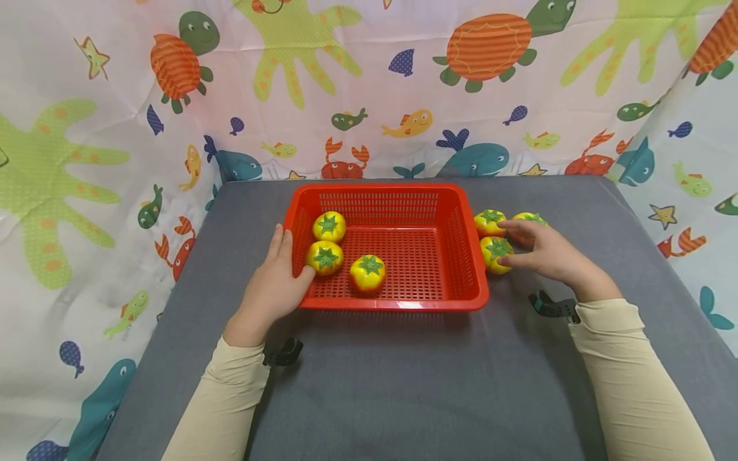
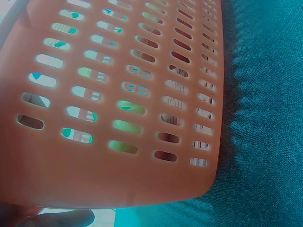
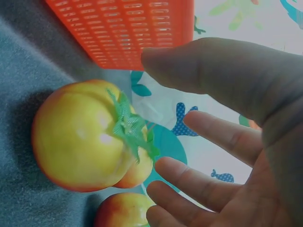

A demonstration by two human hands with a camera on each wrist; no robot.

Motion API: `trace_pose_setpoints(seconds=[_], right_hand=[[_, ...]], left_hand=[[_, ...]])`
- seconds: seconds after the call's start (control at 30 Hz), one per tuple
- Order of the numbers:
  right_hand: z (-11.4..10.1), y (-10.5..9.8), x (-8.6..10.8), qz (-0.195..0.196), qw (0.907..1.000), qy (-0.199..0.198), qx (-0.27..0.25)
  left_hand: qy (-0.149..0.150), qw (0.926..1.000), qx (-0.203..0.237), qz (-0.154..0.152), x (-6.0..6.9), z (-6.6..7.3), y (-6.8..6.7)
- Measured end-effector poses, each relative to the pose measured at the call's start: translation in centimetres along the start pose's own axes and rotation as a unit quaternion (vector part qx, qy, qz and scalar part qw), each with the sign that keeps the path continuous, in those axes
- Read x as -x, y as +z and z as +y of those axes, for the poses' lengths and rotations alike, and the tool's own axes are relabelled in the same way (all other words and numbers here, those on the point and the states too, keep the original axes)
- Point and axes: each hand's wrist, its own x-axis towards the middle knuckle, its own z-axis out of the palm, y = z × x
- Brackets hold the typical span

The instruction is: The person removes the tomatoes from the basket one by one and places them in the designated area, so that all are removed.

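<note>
In the head view, I am seeing the left hand [image 1: 268, 288] holding the red basket [image 1: 392, 306] at its left rim, the thumb lying over the edge and the other fingers along the outside. Three loaded fruits [image 1: 367, 273] are sitting inside, toward the left. On the grey surface [image 1: 375, 384], a near fruit [image 1: 493, 258], a far fruit [image 1: 489, 221] and an outer fruit [image 1: 532, 217] are lying beside the right wall. The right hand [image 1: 544, 253] is hovering there, its fingers spread and released.

In the left wrist view, I am looking mainly at the slotted basket wall; only part of one finger is showing, so from here alone I cannot tell the grasp. I am judging that this hand should be keeping the basket steady.

In the right wrist view, a gap is showing between the fingers and the foremost fruit. For picking well, I should be placing thumb and fingers on opposite sides of the round body, below the leaves, and closing gently, because the smooth skin may be slipping and a neighbour may be rolling away
</note>
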Motion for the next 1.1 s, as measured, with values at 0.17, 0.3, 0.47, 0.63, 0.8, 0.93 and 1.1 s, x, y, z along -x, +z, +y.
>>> trace_pose_setpoints(seconds=[0.17,0.3,0.47,0.63,0.8,0.93,1.1], right_hand=[[-0.5,-0.1,0.1,0.002,1.0,-0.009,0.001],[-1.1,-0.1,0.0,0.011,0.9998,-0.013,0.007],[-2.0,0.0,-0.1,0.023,0.9997,-0.007,0.005],[-2.9,0.1,-0.4,0.024,0.9996,-0.014,0.004],[-3.8,0.0,-0.7,0.022,0.9995,-0.023,0.003],[-4.6,0.0,-1.0,0.017,0.9996,-0.021,0.004],[-5.7,0.0,-1.9,0.014,0.9992,-0.037,0.003]], left_hand=[[0.004,1.0,-0.003,0.003,0.1,-0.1,0.0],[0.006,0.9999,-0.004,0.007,0.1,-0.2,0.0],[0.004,1.0,-0.005,0.005,0.0,-0.3,0.0],[0.002,1.0,-0.005,0.0,0.0,-0.2,0.1],[0.002,1.0,-0.005,0.002,-0.1,0.0,0.1],[0.004,1.0,-0.005,0.001,-0.1,0.0,0.2],[0.004,0.9999,-0.006,0.007,-0.1,-0.1,0.1]])
